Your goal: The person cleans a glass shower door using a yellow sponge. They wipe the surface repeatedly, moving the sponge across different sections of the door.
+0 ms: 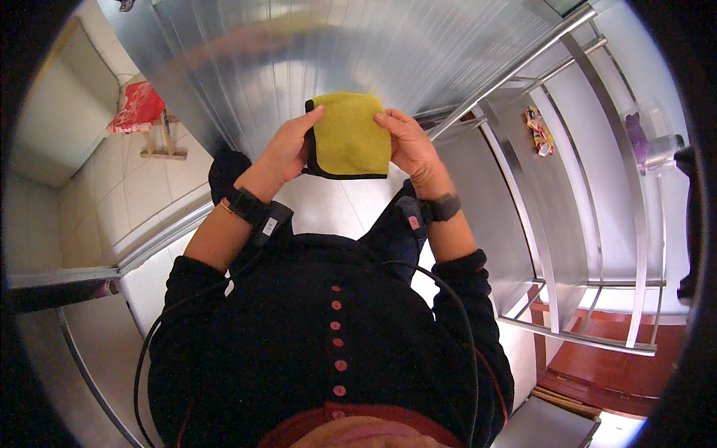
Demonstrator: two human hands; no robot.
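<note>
A folded yellow cloth (352,137) with black edging is held up flat between both hands over the tiled floor. My left hand (287,147) grips its left side, the thumb lying on the front near the upper corner. At the right side, my right hand (411,143) pinches the cloth between thumb and fingers. The fingers behind the cloth are partly hidden. Just beyond the cloth stands a shiny ribbed metal surface (269,73) with blurred reflections in it.
On the right runs a metal shelf rack (546,224) holding a colourful packet (539,131) and a clear plastic container (661,145). A low wooden stool (163,154) with a red covering stands at upper left. Black cables hang along both arms.
</note>
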